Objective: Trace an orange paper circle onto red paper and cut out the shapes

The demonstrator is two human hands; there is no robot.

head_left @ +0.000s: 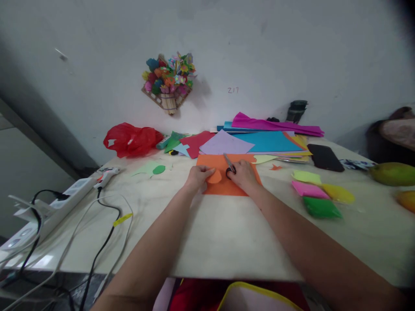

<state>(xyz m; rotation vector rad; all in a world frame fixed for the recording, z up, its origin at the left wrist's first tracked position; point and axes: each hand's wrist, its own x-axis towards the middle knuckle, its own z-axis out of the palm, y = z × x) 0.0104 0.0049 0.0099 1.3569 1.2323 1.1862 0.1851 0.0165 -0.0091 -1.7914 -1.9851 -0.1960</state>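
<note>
Pinched between the fingers of my left hand [197,178] is a small rounded orange paper piece [215,176]. My right hand [244,175] grips a pair of scissors [229,163] by its dark handles, with the blades pointing away toward the wall. Both hands are over a larger orange sheet [223,188] that lies flat on the table. A notch shows in the sheet's far right edge. Just beyond it lies a lilac sheet [223,143], and an orange scrap [275,167] rests to the right.
Coloured sheets [269,141] are stacked at the back. A red plastic bag [131,140], glue gun [108,175] and power strip [73,190] with trailing cables are on the left. On the right are a phone [325,157], coloured packets [320,208] and a green fruit [394,173].
</note>
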